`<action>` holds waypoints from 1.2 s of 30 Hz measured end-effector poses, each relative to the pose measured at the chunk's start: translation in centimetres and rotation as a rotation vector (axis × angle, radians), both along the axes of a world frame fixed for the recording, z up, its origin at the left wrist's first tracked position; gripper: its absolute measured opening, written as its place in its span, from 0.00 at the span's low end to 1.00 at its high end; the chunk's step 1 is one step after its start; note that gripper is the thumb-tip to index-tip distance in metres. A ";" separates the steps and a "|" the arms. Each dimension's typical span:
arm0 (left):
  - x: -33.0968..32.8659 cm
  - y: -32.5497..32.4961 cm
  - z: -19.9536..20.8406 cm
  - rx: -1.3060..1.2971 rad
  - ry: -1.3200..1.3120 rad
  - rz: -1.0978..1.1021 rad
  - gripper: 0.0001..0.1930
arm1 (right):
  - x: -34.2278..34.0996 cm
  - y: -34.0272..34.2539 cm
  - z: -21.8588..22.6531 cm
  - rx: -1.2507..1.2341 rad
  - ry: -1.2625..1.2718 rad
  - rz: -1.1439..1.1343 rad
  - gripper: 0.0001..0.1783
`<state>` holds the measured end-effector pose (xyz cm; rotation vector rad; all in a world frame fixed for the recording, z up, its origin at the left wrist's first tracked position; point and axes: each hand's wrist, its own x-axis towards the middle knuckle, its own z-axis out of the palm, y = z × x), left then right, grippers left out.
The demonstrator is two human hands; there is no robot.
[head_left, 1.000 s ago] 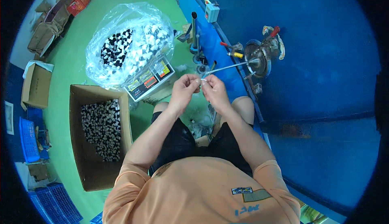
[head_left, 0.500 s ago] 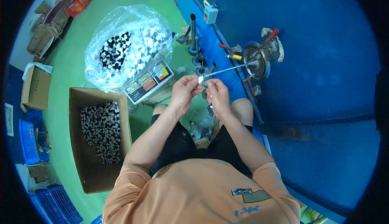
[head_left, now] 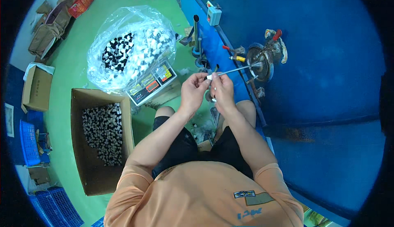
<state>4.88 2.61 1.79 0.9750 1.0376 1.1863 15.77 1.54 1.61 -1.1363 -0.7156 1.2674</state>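
Note:
Both hands meet in front of me at the near end of a thin metal rod. Between the fingertips of my left hand is a small white piece, pinched close to the rod's tip. My right hand has its thumb and fingers closed at the same piece, by the rod end. Another bit of white shows under the right hand's curled fingers, too small to make out. The rod runs right to a round metal fixture on the blue machine.
Left of my hands, a clear plastic bag of black and white pieces rests on a scale. A cardboard box holds several more nearby. The blue machine panel fills the right side. An upright metal tube stands ahead.
My left hand has shifted right and closer to my right hand. The white piece has moved slightly right and up, against the rod's tip.

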 end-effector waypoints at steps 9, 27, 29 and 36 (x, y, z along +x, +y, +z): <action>-0.2 -0.2 0.8 -0.052 -0.017 0.032 0.08 | 0.2 -0.1 -0.6 0.003 -0.024 0.053 0.12; -3.7 -4.9 -0.5 0.359 0.504 -0.009 0.04 | -2.4 -1.7 -2.0 0.042 -0.047 0.166 0.28; -3.5 -4.5 -1.1 0.386 0.496 -0.017 0.04 | -2.6 -1.6 -2.4 0.041 -0.058 0.153 0.26; -4.5 -2.5 0.0 0.147 0.478 -0.124 0.05 | -1.0 -2.3 -1.8 -0.006 -0.155 0.228 0.18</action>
